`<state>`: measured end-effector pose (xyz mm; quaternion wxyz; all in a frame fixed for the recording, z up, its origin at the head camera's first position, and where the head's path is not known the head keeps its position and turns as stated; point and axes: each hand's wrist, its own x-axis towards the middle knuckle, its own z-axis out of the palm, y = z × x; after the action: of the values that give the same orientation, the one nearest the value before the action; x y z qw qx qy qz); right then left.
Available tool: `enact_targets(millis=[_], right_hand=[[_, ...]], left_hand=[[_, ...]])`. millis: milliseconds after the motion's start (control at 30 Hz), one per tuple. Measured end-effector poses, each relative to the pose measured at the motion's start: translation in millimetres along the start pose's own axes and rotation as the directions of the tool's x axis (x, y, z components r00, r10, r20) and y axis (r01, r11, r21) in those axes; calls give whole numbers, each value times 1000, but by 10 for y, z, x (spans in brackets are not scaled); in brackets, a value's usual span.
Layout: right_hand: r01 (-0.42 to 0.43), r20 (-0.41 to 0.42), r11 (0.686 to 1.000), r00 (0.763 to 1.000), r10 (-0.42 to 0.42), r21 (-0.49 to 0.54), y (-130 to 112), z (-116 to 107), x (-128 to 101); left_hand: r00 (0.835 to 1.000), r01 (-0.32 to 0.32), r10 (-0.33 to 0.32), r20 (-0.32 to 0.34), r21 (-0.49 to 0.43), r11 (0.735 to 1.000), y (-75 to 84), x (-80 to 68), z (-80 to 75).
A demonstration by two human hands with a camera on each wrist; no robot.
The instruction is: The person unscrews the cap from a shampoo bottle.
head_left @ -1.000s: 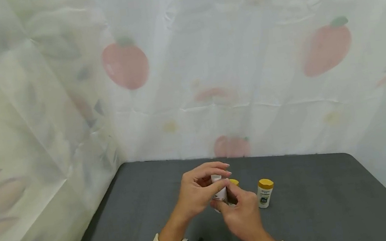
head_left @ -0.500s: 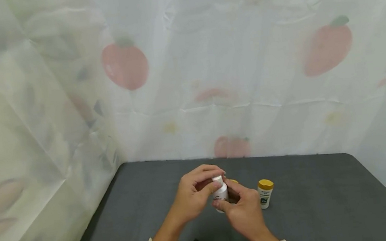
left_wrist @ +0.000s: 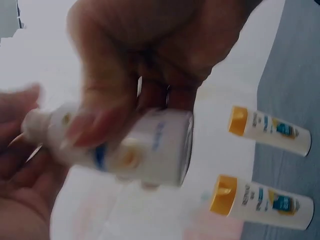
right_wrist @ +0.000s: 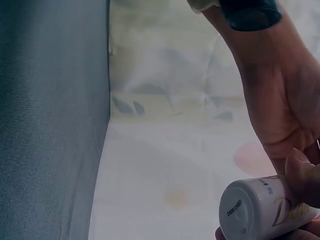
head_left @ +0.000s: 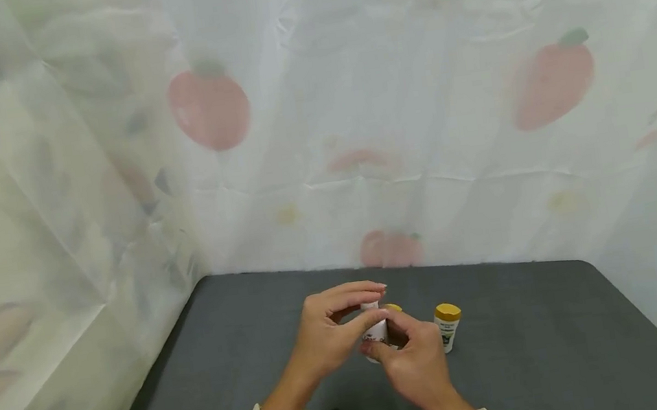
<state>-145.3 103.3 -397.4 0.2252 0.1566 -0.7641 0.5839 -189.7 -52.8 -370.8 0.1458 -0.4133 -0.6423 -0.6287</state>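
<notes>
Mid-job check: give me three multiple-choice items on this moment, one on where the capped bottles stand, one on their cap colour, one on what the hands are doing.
1. Where do the two capped bottles stand?
A. on the grey table, past the hands
B. on the curtain sill
C. in a basket

2. What colour are their caps?
A. red
B. yellow
C. black

3. What is the state of the hands?
A. both lie flat on the table
B. one holds a cup
C. both grip one white bottle

Key: 1 A, the capped bottles stand on the grey table just beyond the hands. 2 B, both caps show yellow in the left wrist view. 3 C, the left hand and right hand together hold the white bottle above the table.
</notes>
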Motion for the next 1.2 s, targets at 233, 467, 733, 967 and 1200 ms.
enact_targets(millis=[233, 467, 733, 967, 1200], right_hand=[[-26, 18, 999, 999, 26, -27, -6, -33, 10], [-7, 26, 998, 1000, 8, -61, -31, -19, -51], [11, 26, 1000, 1000, -11, 13, -33, -48, -18], [-112, 34, 993, 993, 111, 40, -56, -84, 11], [-100, 31, 995, 995, 99, 28, -65, -64, -42]], left_hand=[[998, -1, -4, 64, 88, 996, 36, 17, -75], [999, -49, 49, 9, 48, 998, -8, 70, -21], [996, -54, 55, 64, -25, 998, 1, 66, 21], [991, -20, 13, 133, 53, 998, 24, 42, -69], [999, -24, 21, 37, 91, 996, 33, 86, -44]])
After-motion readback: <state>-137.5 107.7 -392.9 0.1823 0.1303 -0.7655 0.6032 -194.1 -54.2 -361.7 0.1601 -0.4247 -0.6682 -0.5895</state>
